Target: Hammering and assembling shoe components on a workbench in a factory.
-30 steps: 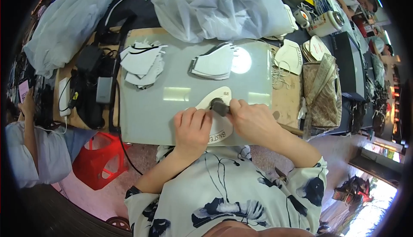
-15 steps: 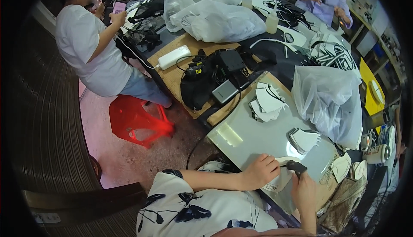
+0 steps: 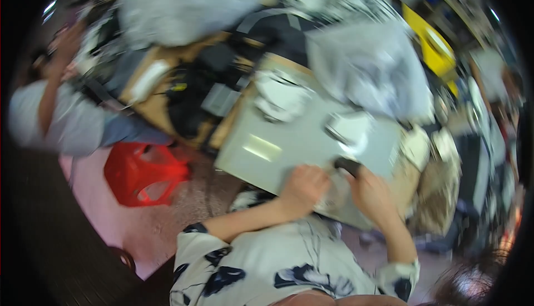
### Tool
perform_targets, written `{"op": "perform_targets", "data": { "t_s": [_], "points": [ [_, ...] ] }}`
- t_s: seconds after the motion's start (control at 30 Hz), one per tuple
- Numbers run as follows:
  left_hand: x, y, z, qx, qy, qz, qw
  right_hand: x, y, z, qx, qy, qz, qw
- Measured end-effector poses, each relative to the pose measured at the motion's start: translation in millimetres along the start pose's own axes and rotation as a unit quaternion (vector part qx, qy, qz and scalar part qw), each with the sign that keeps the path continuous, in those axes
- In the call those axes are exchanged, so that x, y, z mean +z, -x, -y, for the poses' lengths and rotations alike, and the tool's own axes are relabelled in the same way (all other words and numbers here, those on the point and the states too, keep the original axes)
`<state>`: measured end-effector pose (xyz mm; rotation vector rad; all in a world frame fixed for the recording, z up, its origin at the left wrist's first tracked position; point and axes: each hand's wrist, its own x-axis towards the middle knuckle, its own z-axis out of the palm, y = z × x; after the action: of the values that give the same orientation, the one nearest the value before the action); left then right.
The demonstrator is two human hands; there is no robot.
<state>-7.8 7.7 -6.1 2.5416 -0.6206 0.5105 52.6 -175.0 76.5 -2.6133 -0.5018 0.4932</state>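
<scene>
My right hand [image 3: 371,192] is closed round a small hammer [image 3: 347,166] with a dark head, held low over the near side of a grey-green work board [image 3: 300,156]. Just to its left, my left hand [image 3: 306,188] is low at the board's near edge with its fingers curled together. Blur hides what those fingers hold, if anything. Beyond my hands lie a small stack of white cut pieces [image 3: 349,127] and a larger pile of white pieces [image 3: 281,96]. The whole picture is smeared by motion.
A big translucent plastic bag [image 3: 370,67] stands behind the board. Black gear and a grey box [image 3: 221,100] lie to the left. A red stool [image 3: 125,175] is on the floor by a person in a white shirt [image 3: 55,117]. Brown cloth [image 3: 436,189] lies at the right.
The view has swung right, so the board and stool appear further left. The person in lavender has left the picture. My right hand still grips the hammer.
</scene>
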Motion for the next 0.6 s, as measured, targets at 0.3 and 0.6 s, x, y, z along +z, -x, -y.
{"op": "perform_targets", "data": {
  "t_s": [0.3,0.6],
  "points": [
    [-1,-9,-1,0.021,-0.003,-0.021,1.0,-23,8,-15,0.013,0.06,-0.052,0.997],
    [-2,-7,-4,0.014,0.004,-0.03,0.999,-16,19,-17,-0.002,0.039,-0.045,0.998]
  ]
}}
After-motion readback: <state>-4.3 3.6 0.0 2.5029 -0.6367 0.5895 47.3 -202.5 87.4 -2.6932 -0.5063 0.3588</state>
